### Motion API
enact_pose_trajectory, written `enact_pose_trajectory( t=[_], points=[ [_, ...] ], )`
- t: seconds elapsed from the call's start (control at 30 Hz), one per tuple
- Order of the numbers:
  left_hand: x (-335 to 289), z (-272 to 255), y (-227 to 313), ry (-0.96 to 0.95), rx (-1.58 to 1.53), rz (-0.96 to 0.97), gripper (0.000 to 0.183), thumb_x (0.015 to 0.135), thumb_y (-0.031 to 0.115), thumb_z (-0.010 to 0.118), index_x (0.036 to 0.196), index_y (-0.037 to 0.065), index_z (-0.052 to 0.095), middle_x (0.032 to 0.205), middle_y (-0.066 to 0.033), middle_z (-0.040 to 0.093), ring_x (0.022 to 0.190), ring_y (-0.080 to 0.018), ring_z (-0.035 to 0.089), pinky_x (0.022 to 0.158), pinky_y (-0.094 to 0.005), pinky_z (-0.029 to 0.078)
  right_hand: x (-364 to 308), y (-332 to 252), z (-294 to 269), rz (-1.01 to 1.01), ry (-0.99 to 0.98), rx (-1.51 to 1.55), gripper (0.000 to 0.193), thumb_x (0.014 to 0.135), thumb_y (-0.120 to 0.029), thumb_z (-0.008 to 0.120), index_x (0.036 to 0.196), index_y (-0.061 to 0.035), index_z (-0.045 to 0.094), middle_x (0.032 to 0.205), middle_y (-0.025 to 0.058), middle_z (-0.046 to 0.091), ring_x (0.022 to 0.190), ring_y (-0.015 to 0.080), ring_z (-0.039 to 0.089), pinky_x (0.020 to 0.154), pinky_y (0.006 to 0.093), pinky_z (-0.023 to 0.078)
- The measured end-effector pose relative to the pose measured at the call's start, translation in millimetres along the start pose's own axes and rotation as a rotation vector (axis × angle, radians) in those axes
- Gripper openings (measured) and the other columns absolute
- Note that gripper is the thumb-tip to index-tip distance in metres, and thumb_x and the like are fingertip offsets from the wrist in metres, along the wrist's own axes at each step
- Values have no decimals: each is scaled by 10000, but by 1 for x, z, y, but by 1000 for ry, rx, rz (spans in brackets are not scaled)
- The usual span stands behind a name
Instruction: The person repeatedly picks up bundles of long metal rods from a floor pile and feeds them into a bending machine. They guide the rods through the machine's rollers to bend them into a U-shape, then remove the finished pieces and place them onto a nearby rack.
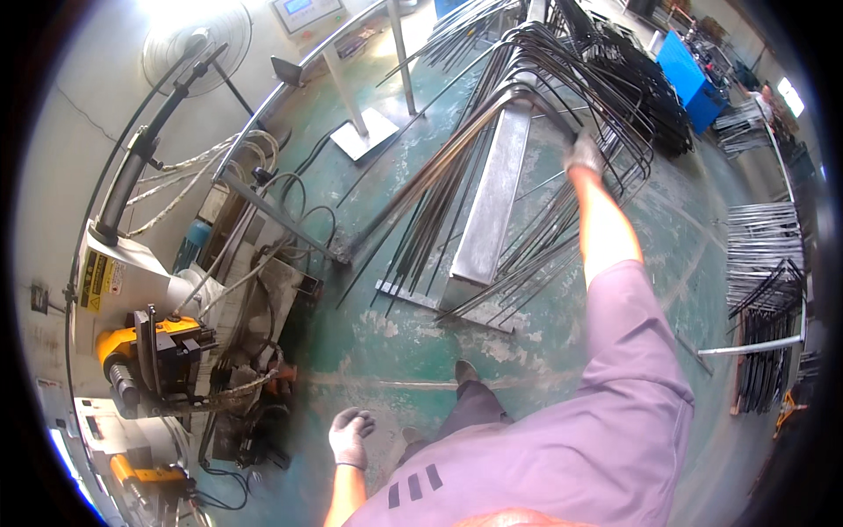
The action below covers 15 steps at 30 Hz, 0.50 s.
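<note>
Right hand (583,151) in a grey glove, reaching far out, fingers curled round a bent dark metal rod (562,114). Rod resting on top of a big bunch of bent rods (527,61), hung over a tall steel stand (496,193). Left hand (350,436) gloved too, hanging low by the leg, fingers loosely bent, holding nothing. Many rods stacked already. Orange bending machine (158,347) at the left. More rod piles (764,263) at the right, well apart.

Bright daylight glares at the far left, washing out the wall (53,176). Fisheye bending curves the edges, corners are black, and the near left looks perhaps slightly blurred.
</note>
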State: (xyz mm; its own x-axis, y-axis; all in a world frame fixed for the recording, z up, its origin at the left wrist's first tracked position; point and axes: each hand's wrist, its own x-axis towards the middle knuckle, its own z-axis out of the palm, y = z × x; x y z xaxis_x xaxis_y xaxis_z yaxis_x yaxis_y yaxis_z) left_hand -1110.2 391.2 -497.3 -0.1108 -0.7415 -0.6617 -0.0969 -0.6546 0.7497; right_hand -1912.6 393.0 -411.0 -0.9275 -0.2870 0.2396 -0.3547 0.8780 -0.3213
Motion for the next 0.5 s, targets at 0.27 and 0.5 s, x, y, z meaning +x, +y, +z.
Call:
enact_pose_trajectory(
  t=[0.27, 0.5],
  points=[
    [-13, 6, 21, 262, -103, 35, 294, 971, -1, 650, 1258, -66, 641, 1064, -178, 743, 890, -274, 756, 793, -383, 642, -20, -40, 32, -64, 207, -253, 538, 1094, -372, 512, 1567, -116, 496, 1625, 206, 465, 1542, 357, 380, 1267, 511, 332],
    [-107, -59, -66, 334, -24, -60, 306, 948, 118, 700, 1228, -3, 700, 1010, -94, 771, 891, -163, 719, 824, -316, 578, -403, 33, 187, -230, -710, -218, 480, 966, -294, 705, 1365, -43, 613, 1372, 197, 657, 1249, 312, 605, 1079, 437, 477]
  ],
)
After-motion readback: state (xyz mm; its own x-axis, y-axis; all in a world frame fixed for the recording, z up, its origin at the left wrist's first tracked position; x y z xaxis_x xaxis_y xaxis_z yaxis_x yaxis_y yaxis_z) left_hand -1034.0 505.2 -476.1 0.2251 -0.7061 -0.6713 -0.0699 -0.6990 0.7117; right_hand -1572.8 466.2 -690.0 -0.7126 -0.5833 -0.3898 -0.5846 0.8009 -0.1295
